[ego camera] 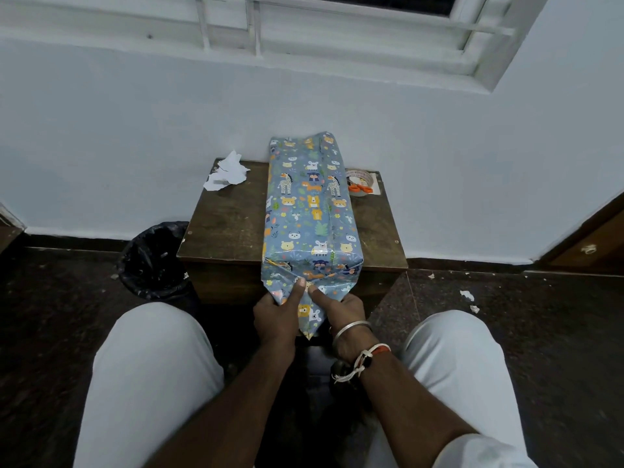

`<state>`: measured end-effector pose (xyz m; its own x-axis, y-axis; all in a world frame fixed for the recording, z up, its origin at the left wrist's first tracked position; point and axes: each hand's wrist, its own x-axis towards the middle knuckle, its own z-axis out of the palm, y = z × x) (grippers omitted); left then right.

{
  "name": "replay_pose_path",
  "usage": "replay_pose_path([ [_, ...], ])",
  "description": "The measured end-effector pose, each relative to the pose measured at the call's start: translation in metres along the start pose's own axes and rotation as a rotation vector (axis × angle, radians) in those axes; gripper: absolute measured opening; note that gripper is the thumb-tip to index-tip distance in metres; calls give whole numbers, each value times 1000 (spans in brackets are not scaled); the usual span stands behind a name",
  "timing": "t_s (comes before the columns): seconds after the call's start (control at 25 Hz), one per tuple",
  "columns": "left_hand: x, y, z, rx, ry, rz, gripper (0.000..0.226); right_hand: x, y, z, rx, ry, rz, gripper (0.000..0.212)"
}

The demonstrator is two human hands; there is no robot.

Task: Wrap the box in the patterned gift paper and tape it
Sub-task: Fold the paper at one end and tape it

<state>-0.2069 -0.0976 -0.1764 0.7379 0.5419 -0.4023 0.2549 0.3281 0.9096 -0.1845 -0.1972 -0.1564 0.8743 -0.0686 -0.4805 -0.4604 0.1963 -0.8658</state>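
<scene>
1. A pale wall with a white-framed window (pixel 337 28) fills the upper half of the view. Dark speckled floor lies below it.
2. The person's legs (pixel 152 383), in white trousers, spread to either side of a small wooden table (pixel 229 228) that stands against the wall.
3. The long box (pixel 309 211) lies lengthwise on the table, its far end at the wall and its near end at the table's front edge. It is covered in blue patterned gift paper (pixel 309 315) printed with cartoon animals. At the near end the paper's sides are folded in, leaving a pointed flap that hangs down past the table edge.
4. A bin lined with a black bag (pixel 155 261) stands on the floor at the table's left front corner.
5. The left hand (pixel 275 315) grips the flap's left edge, thumb on top and pressing near the centre fold.
6. The right hand (pixel 344 310) holds the flap's right edge. One straight digit lies on the paper with its tip almost touching the left thumb, and its other fingers are hidden behind the flap.
7. Crumpled white paper (pixel 226 175) sits on the table's far left corner.
8. A tape roll (pixel 360 177) lies on the far right corner, just beside the box, with orange-handled scissors (pixel 360 188) against it.
9. A metal bangle (pixel 351 329) circles the right wrist.
10. Small paper scraps (pixel 467 295) dot the floor at right.
</scene>
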Motion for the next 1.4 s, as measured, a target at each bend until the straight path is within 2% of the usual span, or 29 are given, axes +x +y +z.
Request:
replay_pose_path([
  [0.04,-1,0,-2,-47,-17,-20,24,1,-1,1,15,9,24,15],
  [0.16,1,4,-10,-154,-42,-39,18,5,-3,5,34,56,76,17],
  [0.32,4,3,-10,-171,-168,-68,34,7,-3,5,51,53,111,17],
  [0.52,5,-3,-1,-180,-123,-56,43,7,-5,-2,82,-1,86,21],
  [0.68,8,0,1,-205,-129,-54,53,11,-8,-11,116,6,66,8],
  [0.8,7,4,0,-218,-125,-45,47,13,-9,-18,120,9,111,3],
  [1.04,5,11,4,-200,-104,-73,44,17,-13,-25,102,50,105,6],
  [1.16,4,13,5,-195,-79,-94,41,14,-12,-22,133,7,108,5],
  [1.28,2,16,6,-188,-69,-100,39,12,-9,-17,163,-52,93,20],
  [1.4,0,19,3,-156,-81,-115,31,10,-6,-7,132,-34,62,24],
])
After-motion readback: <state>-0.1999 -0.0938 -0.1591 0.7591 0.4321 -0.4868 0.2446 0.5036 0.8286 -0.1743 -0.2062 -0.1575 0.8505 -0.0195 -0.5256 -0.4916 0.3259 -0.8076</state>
